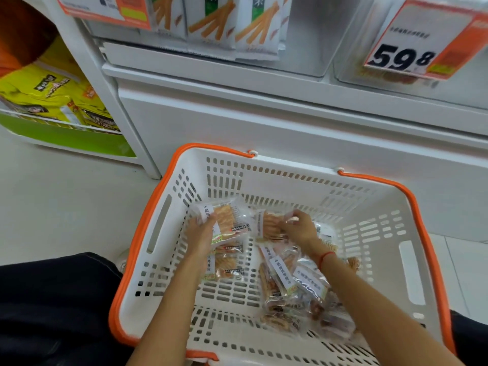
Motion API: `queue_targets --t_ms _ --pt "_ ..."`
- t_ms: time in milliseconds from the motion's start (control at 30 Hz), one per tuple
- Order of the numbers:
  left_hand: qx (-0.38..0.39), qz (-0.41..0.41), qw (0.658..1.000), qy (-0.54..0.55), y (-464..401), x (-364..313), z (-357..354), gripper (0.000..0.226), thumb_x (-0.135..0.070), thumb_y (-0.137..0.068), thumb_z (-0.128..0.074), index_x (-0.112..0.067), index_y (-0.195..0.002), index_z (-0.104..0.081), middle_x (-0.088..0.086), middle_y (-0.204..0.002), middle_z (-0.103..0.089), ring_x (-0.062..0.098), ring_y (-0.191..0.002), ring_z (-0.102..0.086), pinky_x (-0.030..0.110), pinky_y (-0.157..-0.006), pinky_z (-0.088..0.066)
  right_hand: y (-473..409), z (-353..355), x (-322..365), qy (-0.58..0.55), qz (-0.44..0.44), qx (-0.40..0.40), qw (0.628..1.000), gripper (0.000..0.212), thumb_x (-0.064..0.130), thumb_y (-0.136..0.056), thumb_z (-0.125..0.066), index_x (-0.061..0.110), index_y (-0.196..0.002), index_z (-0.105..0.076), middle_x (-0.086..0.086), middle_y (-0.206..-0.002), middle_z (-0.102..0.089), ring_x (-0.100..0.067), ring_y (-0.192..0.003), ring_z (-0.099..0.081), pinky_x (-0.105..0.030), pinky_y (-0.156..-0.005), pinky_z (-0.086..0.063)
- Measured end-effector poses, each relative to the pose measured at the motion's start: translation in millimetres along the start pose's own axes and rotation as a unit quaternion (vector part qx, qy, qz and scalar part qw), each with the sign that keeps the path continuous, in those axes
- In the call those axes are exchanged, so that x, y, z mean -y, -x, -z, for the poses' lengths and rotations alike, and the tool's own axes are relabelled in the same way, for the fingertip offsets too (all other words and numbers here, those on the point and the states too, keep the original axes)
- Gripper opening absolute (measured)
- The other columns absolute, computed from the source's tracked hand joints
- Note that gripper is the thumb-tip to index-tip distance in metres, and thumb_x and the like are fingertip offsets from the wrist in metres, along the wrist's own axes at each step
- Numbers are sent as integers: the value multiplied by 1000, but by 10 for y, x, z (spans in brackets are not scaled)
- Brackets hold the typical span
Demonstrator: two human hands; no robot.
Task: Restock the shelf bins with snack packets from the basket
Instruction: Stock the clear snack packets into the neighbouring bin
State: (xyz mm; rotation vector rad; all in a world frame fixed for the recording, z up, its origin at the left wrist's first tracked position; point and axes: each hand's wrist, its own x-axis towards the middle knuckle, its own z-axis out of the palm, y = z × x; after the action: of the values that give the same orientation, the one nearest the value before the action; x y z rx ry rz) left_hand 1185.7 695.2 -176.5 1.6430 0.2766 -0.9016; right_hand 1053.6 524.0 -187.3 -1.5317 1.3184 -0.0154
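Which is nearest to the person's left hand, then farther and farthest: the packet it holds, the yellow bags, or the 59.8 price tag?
From the left hand:
1. Held packet, in its grip inside the basket.
2. Yellow bags, up left on the side shelf.
3. Price tag, top right, across the shelf.

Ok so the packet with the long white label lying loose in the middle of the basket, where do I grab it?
Probably pinch the packet with the long white label by its far sealed end, coming straight down from above. It lies flat on other packets, label up, beside the right hand, and the basket walls block any sideways approach. The flat seam should spare the snacks inside.
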Motion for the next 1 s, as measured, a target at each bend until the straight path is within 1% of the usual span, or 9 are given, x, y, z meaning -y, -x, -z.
queue_targets --t_ms 167,233,367,500,633,700,767,900,1000 --pt "35 -39 997 -49 178 -22 -131 57 -30 -100 -43 -10 -149 -21 8 -154 -24 26 -139 -28 39 -109 -27 291 746 196 32 92 42 994 7 22 -84 -71 15 -83 -68 -5 -89 -70 -19 -81 -67 -28 -73 -54" --pt "65 -48 994 -72 275 -15 -178 61 -32 -99 -44 -8 -149 -18 8 -156 -21 26 -140 -26 38 -108 -27 386 946 249 -35 96 58 993 18 23 -87 -66 7 -94 -69 -7 -87 -66 -18 -77 -62 -22 -68 -50" --pt "128 -32 989 -72 445 2 -297 68 -35 -96 -51 -15 -151 -15 5 -157 -16 26 -142 -24 43 -109 -28 466 890 245 -165 60 127 976 36 29 -89 -63 -1 -109 -63 -10 -93 -65 -19 -87 -60 -30 -85 -47" --pt "147 -25 987 -62 463 42 -408 76 -52 -80 -56 -20 -145 -33 8 -149 -37 29 -132 -41 54 -108 -34 552 501 217 -154 65 44 985 18 22 -90 -62 5 -94 -65 -7 -86 -68 -15 -72 -64 -16 -57 -51" --pt "126 1 992 -2 457 -5 -413 47 -51 -86 -46 -20 -119 -58 11 -123 -60 32 -112 -57 48 -94 -46 536 257 107 -154 96 -21 983 16 31 -88 -65 16 -83 -62 -2 -89 -66 -19 -79 -61 -12 -49 -47" --pt "138 1 990 14 508 -74 -445 50 -60 -76 -52 -28 -114 -61 2 -122 -60 26 -112 -57 52 -97 -43 511 136 83 -157 94 -30 983 23 35 -88 -64 16 -100 -62 -3 -104 -64 -22 -94 -62 -22 -71 -55" --pt "147 -25 989 4 602 -132 -476 54 -58 -75 -60 -28 -119 -55 -6 -120 -55 16 -114 -50 50 -99 -43 531 27 77 -156 107 -31 981 34 40 -88 -62 20 -115 -56 -6 -122 -58 -25 -112 -58 -41 -96 -50" --pt "149 -82 984 -45 618 -114 -493 68 -41 -82 -66 -24 -141 -37 -1 -143 -43 21 -128 -43 48 -106 -37 571 -53 131 -171 101 -17 980 58 41 -93 -53 19 -142 -30 -6 -144 -40 -24 -129 -43 -39 -107 -38" --pt "157 -83 983 -33 599 -167 -505 72 -32 -89 -62 -25 -148 -23 -1 -154 -27 22 -138 -30 44 -109 -27 529 114 241 -154 38 94 983 95 63 -78 -62 17 -149 -18 -6 -152 -27 -31 -137 -33 -47 -110 -31"
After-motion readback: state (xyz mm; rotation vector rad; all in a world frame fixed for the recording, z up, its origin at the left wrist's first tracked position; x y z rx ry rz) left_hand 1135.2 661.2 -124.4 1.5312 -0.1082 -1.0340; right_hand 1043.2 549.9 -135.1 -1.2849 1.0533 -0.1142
